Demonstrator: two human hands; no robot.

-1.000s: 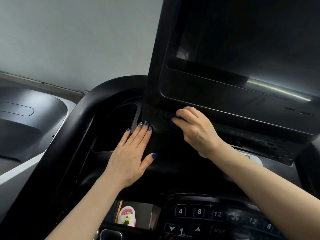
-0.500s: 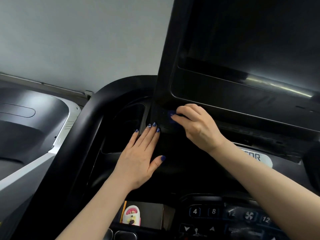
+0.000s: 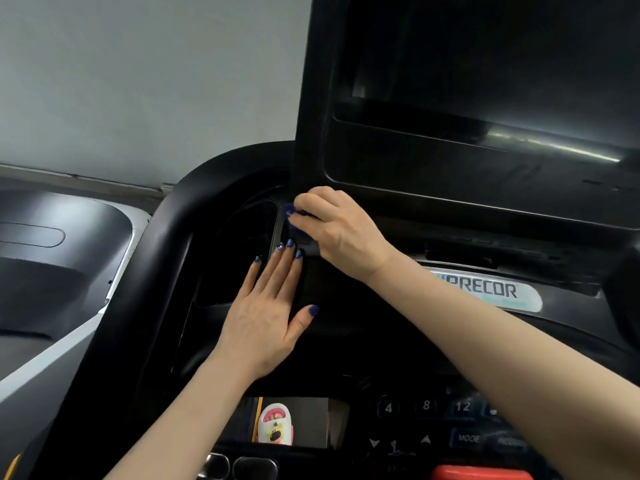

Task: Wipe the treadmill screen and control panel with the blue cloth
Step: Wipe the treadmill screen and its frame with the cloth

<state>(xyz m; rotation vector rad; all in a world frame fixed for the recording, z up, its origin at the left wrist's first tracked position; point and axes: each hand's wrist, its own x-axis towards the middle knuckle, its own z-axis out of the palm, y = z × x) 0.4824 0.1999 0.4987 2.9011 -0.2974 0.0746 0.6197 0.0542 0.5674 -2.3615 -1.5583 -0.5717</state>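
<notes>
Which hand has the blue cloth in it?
The right hand, up at the lower left corner of the screen frame, grips the blue cloth. The left hand lies flat with straight fingers and holds nothing.

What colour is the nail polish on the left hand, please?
Dark blue, on the left hand; the head view shows it.

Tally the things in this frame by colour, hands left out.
Blue: 1, the cloth
Black: 2, the screen and the control panel
Red: 1, the button
White: 1, the brand label
Total: 5
</notes>
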